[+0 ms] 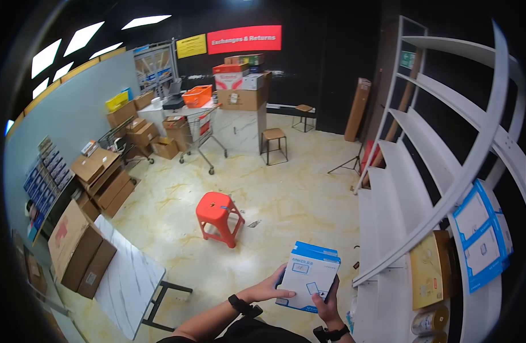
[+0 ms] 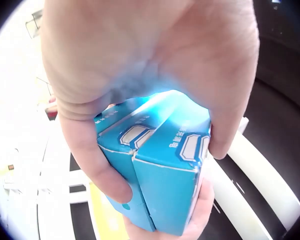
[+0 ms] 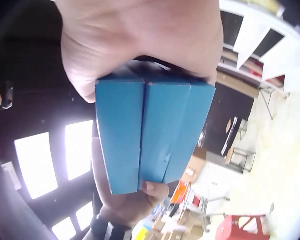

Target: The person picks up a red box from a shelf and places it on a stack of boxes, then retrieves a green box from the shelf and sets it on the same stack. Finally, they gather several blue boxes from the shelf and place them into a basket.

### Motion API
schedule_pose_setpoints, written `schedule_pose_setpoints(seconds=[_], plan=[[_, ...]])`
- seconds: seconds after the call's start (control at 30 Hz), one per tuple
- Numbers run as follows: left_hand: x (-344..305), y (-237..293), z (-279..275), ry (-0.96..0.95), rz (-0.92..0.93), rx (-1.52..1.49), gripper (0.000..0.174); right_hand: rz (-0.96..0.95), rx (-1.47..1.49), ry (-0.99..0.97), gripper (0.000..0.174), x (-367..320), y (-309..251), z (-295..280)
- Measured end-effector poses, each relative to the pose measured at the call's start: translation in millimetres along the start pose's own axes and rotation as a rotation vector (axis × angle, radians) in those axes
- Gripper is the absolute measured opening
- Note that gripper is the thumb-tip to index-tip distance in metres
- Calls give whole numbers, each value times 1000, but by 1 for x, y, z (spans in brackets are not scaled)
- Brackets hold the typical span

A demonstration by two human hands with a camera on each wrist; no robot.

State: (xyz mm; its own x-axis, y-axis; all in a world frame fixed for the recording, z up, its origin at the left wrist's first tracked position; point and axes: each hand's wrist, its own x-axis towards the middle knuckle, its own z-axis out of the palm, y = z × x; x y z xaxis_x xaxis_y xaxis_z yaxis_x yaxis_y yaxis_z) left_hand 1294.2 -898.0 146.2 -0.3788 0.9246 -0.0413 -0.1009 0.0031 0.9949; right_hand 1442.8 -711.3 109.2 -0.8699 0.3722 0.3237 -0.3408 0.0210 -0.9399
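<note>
Farthest left of the shelf [image 1: 388, 200] stands a table [image 1: 125, 274], and a red stool [image 1: 219, 214] sits on the floor between the two. Just left of the shelf's lower boards, the left hand [image 1: 267, 292] grips the boxes [image 1: 308, 275] at their far edge, with thumb and fingers curled round them. The boxes, blue and white, are pressed flat together as one stack. They are held in the air in front of the shelf and touch neither it nor the floor. The right hand [image 1: 327, 306] clamps the bottom corner nearest the shelf, its fingers closed round the stack. Only the squeeze keeps the boxes together. I judge that an uneven grip could let one slide out and fall, or a corner could knock the shelf's edge.
</note>
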Motion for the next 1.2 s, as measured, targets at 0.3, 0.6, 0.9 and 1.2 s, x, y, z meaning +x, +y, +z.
schedule_pose_setpoints(seconds=[0.3, 0.6, 0.9, 1.2], plan=[[-110, -21, -169, 416, -2, -40, 100, 182, 113, -281, 80, 97, 72, 185], [-112, -51, -282, 710, -97, -18, 95, 486, 117, -371, 70, 203, 143, 268], [-125, -7, -427, 991, -126, -144, 82, 474, 124, -736, 69, 368, 221, 395], [-172, -43, -522, 1307, -26, -386, 74, 496, 123, -1061, 68, 473, 282, 525]])
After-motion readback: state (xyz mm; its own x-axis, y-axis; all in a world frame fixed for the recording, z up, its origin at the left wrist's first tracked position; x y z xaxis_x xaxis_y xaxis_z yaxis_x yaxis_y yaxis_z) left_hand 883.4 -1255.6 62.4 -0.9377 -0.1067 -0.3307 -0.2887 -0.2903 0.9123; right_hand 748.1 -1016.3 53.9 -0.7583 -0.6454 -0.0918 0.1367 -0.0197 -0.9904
